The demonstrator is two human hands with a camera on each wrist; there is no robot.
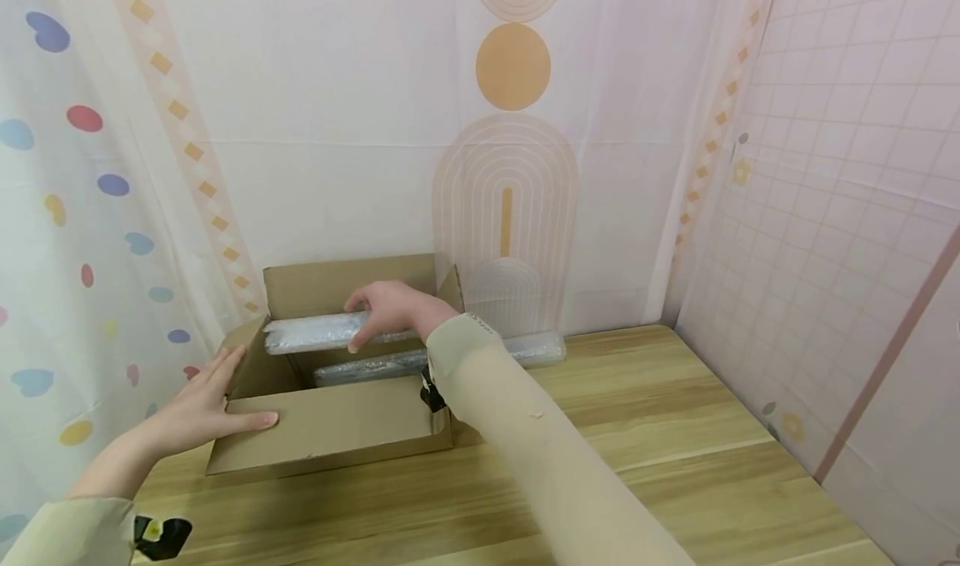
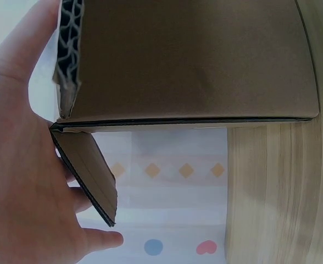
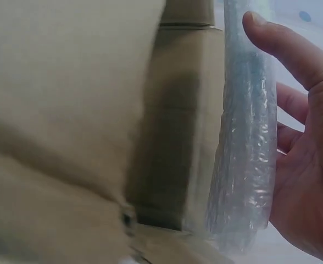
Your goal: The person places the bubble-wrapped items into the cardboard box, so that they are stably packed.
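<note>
An open cardboard box (image 1: 330,433) stands on the wooden table at the left. My right hand (image 1: 393,309) grips a long bubble-wrapped bar (image 1: 315,333) over the box's far side; in the right wrist view the thumb and fingers (image 3: 310,165) curl round the bubble-wrapped bar (image 3: 244,148). A second wrapped bar (image 1: 367,368) lies lower inside the box. My left hand (image 1: 206,399) lies flat with straight fingers against the box's left flap and front corner; the left wrist view shows the palm (image 2: 24,181) pressed to the cardboard box (image 2: 189,60).
A third wrapped bar (image 1: 536,348) lies on the table (image 1: 675,433) behind the box, against the curtain wall. Patterned curtains close in the left, back and right sides.
</note>
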